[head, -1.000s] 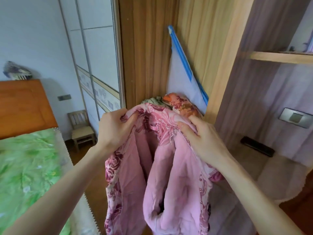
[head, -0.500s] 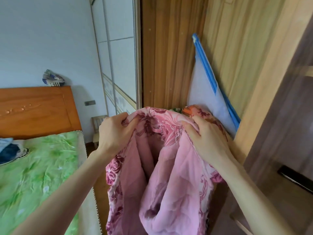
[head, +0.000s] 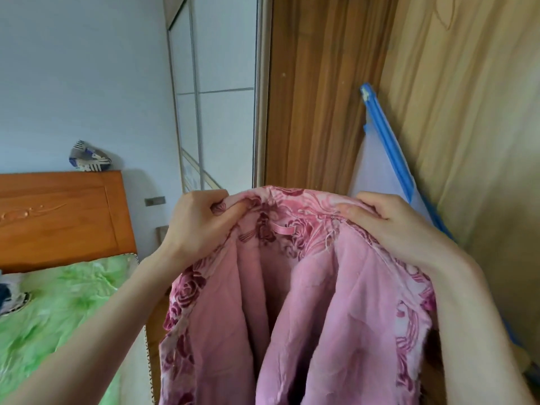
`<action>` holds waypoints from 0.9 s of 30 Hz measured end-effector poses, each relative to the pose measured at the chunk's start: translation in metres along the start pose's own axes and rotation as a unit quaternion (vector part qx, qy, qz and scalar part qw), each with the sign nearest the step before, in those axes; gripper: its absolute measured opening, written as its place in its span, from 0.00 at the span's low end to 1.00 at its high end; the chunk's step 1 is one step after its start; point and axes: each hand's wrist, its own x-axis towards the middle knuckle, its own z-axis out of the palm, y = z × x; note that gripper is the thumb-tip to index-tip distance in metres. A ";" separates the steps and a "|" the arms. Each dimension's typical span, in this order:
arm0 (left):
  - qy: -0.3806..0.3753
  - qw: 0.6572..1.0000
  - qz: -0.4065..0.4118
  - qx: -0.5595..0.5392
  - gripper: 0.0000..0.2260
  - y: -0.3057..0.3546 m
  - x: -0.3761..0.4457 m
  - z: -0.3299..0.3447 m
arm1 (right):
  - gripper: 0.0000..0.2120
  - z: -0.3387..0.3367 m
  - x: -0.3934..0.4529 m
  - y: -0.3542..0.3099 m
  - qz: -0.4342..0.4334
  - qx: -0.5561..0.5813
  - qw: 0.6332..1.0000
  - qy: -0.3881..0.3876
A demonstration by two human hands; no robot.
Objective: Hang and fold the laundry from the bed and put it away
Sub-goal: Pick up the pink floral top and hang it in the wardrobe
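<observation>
A pink padded garment [head: 292,311] with a dark rose print and plain pink lining hangs open in front of me, its collar spread wide and a small pink loop showing at the neck. My left hand [head: 198,226] grips the left shoulder of the collar. My right hand [head: 394,229] grips the right shoulder. Both hold it up before the wooden wardrobe side [head: 315,92]. The bed [head: 58,311] with its green cover lies at the lower left, with a few dark and white clothes [head: 8,296] at its left edge.
A blue-framed white mesh panel [head: 380,168] leans against the wooden wall behind the garment. White sliding wardrobe doors [head: 216,92] stand at centre. The orange wooden headboard [head: 58,217] carries a striped fabric item [head: 87,159] on top.
The view has swung left and up, hiding the right-hand shelf. Both hands have pulled the collar wider apart, and the orange floral cloth behind the garment is out of sight.
</observation>
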 end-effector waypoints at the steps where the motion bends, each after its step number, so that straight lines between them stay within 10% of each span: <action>1: -0.003 1.000 0.007 -0.004 0.30 -0.006 0.011 0.002 | 0.22 -0.001 0.011 0.001 -0.003 0.001 1.000 0.011; 8: -0.006 0.997 0.073 0.028 0.29 -0.023 0.079 0.016 | 0.21 -0.029 0.070 0.009 -0.005 -0.041 0.998 0.049; 11: -0.003 0.994 0.103 0.045 0.29 -0.023 0.107 0.025 | 0.38 -0.053 0.092 0.004 -0.003 -0.064 0.995 0.073; 27: 0.014 0.985 0.158 -0.061 0.27 -0.015 0.238 0.104 | 0.35 -0.110 0.158 0.045 -0.034 -0.092 0.985 0.145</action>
